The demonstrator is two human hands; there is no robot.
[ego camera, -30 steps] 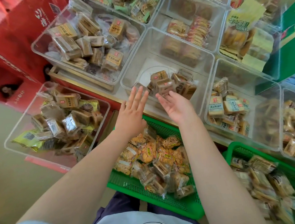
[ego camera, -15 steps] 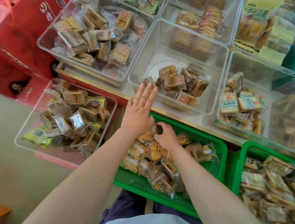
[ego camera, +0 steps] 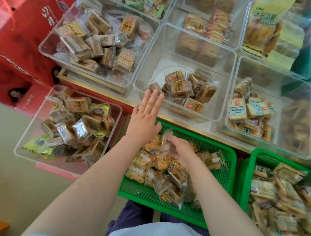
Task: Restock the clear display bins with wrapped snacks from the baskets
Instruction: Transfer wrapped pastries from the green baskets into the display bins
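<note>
Head view: R hand [ego camera: 179,149] clenched around a wrapped snack [ego camera: 165,141] just over the green basket [ego camera: 227,160], prob. for the centre clear bin [ego camera: 148,88]. L hand [ego camera: 143,118] flat, fingers released, hovering near bin's front wall.

Bright even daylight, soft shadows, glare on clear plastic, wide-angle edge bending, slight motion blur

One head-worn camera looked steeply down and forward from above the person's chest, close over the green basket [ego camera: 227,168] at their lap. Beyond that basket the clear display bins [ego camera: 228,86] filled the upper frame; both forearms entered from the bottom edge.
</note>
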